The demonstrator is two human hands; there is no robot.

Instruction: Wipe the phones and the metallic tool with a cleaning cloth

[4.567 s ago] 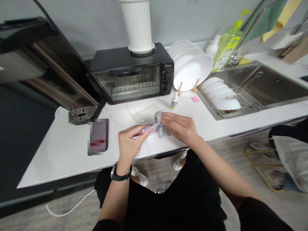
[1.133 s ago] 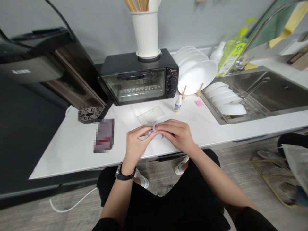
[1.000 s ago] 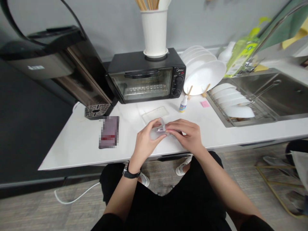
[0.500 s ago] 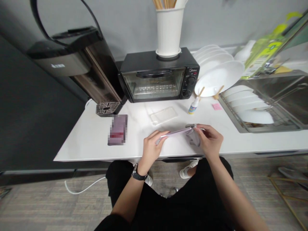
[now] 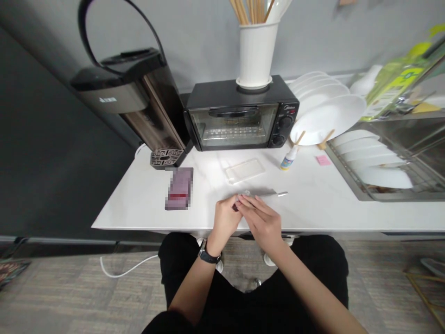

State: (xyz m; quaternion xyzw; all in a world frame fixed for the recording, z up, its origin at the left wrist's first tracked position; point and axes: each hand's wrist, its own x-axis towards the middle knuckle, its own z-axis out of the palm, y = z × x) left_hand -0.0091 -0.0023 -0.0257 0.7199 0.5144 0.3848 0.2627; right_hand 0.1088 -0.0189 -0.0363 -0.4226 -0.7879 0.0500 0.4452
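Observation:
My left hand (image 5: pixel 225 219) and my right hand (image 5: pixel 261 221) meet over the front edge of the white counter (image 5: pixel 139 204). A thin lilac phone (image 5: pixel 273 194) lies nearly edge-on, stretching right from my fingertips. My left fingers are closed on its near end. My right fingers are pressed together at the same spot, and what they pinch is hidden. A black watch (image 5: pixel 208 255) sits on my left wrist. No grey cloth is in sight.
A clear phone case (image 5: pixel 245 170), a small dropper bottle (image 5: pixel 288 160) and a pink note (image 5: pixel 323 160) lie behind the hands. A dark blurred item (image 5: pixel 179 188) lies left. Behind stand a toaster oven (image 5: pixel 243 116), a water boiler (image 5: pixel 135 102), racked plates (image 5: pixel 327 116) and a sink rack (image 5: pixel 375 162).
My right hand has slid left along the phone from its far end to join the left hand at the near end. The grey cloth has dropped out of sight. The camera has turned left.

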